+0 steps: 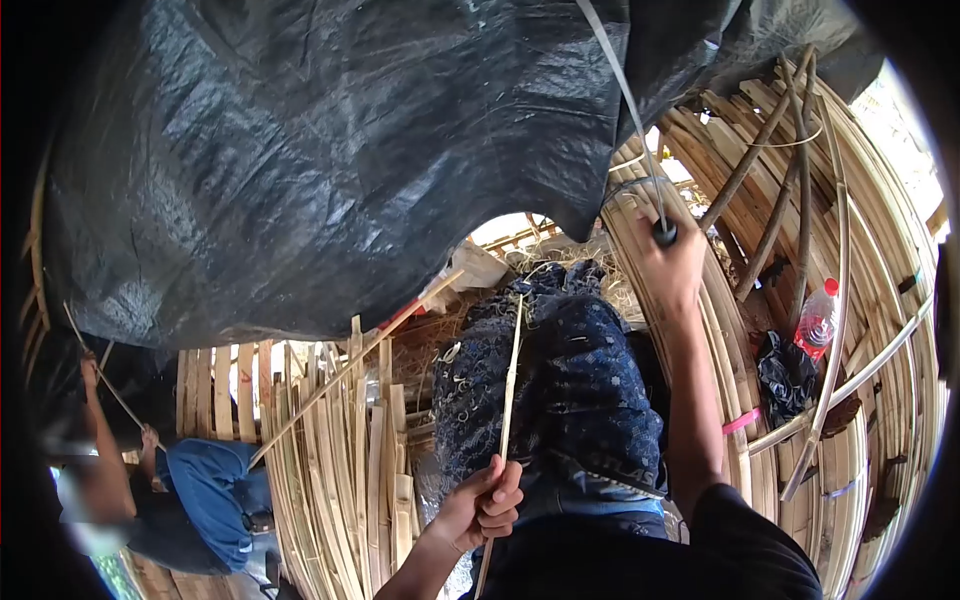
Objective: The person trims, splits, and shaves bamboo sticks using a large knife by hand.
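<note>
My left hand [485, 505] is closed around a thin bamboo strip [512, 385]. The strip slants up over my lap, its lower end running down towards my body. My right hand [670, 255] is raised at the right and wrapped around the black handle of a long knife [628, 95]. Its narrow, pale blade reaches up and out past the top edge of the view, well apart from the strip. Dark blue patterned cloth [590, 360] covers my legs, with some pale shavings on it.
A black tarp [330, 170] hangs low ahead. Bundled bamboo slats [325, 470] stand at left; more slats [885, 250] curve along the right, beside a red-capped bottle [818, 320] and a black plastic bag [785, 372]. Another person [210, 490] holds a stick at far left.
</note>
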A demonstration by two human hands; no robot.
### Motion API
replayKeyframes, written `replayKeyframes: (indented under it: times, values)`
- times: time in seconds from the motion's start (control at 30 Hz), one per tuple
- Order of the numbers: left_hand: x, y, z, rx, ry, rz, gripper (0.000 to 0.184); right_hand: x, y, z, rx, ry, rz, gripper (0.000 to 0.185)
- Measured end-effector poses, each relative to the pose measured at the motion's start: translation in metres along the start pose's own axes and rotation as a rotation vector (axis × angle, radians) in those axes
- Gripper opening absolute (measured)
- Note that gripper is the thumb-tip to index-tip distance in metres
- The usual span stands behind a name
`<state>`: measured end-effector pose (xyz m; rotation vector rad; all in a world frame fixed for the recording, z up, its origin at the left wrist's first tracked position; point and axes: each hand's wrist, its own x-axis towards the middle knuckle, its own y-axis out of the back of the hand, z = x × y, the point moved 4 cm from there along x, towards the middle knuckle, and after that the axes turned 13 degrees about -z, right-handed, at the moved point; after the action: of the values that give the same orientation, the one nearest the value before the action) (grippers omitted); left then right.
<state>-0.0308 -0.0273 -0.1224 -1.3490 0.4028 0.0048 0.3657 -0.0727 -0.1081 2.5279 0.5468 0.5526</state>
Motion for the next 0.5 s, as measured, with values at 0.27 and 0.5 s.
replayKeyframes:
  times: [0.27,0.5]
  values:
    - [-0.003,0.063,0.016,0.268,-0.288,0.32,0.029,-0.077,-0.056,0.001,0.442,-0.175,-0.414,0.045]
    - [-0.018,0.066,0.016,0.347,-0.419,0.437,0.034,-0.171,-0.109,-0.066,0.092,0.442,-0.676,0.043]
